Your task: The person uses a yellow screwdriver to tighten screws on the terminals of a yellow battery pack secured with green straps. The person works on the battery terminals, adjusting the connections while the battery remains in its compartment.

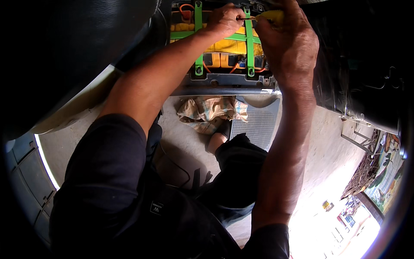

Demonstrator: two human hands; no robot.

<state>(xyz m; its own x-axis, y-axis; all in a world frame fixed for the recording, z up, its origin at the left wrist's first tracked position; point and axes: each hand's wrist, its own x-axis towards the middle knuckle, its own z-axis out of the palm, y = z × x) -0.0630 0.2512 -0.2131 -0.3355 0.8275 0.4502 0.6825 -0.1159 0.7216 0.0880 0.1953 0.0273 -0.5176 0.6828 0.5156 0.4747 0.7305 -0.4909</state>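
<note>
At the top of the head view, my right hand (294, 52) is closed around a yellow-handled screwdriver (269, 17). Its thin shaft points left, toward my left hand (225, 20). The fingers of that hand are pinched together at the shaft's tip; whatever small thing they hold is hidden. Both hands are above a battery compartment, where green metal straps (249, 47) cross over batteries with orange fronts (212, 59). A yellow padded strip (230, 45) lies under the straps. Orange wires (234, 67) run between the batteries, and bolts fix the strap ends.
A dark rail (215, 91) edges the compartment's near side. Below it, a crumpled checked sack (209, 108) and a grey ribbed mat (254, 123) lie on the concrete floor near my leg. Black panels flank both sides. Bundled sticks (364, 175) lie far right.
</note>
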